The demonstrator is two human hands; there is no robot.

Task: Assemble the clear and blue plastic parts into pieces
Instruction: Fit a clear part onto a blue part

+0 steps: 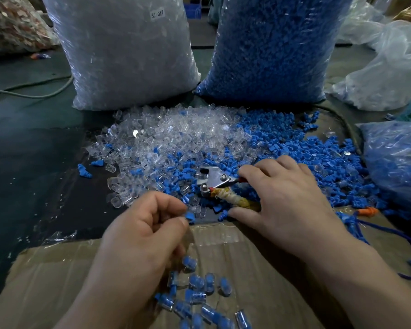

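— What takes up the most room?
— The dark table (33, 150), and at its back two tall plastic sacks standing side by side: the left sack (126, 51) is filled with clear stock, the right sack (273, 48) with blue. A lower bag (396, 162), also blue inside, lies at the right edge

— And in front of them?
— A flattened cardboard sheet (259, 257) lies nearest the person. Between it and the sacks spreads one loose heap, with clear parts (166, 136) on the left running into blue parts (306, 148) on the right

— The hands?
— The right hand (287, 200) lies over the handles of a metal pliers-like tool (215, 179) that rests on the heap. Its thumb is below the cloth-wrapped handle and its forefinger is on the red one; whether it truly clasps them I cannot tell. The left hand (138, 233) is at the cardboard's far edge with its fingers curled, thumb and forefinger pinching a single blue piece (189, 216)

— Anything put together?
— A small cluster of assembled pieces (196, 281), blue seated inside clear, lies on the cardboard just beside the left wrist
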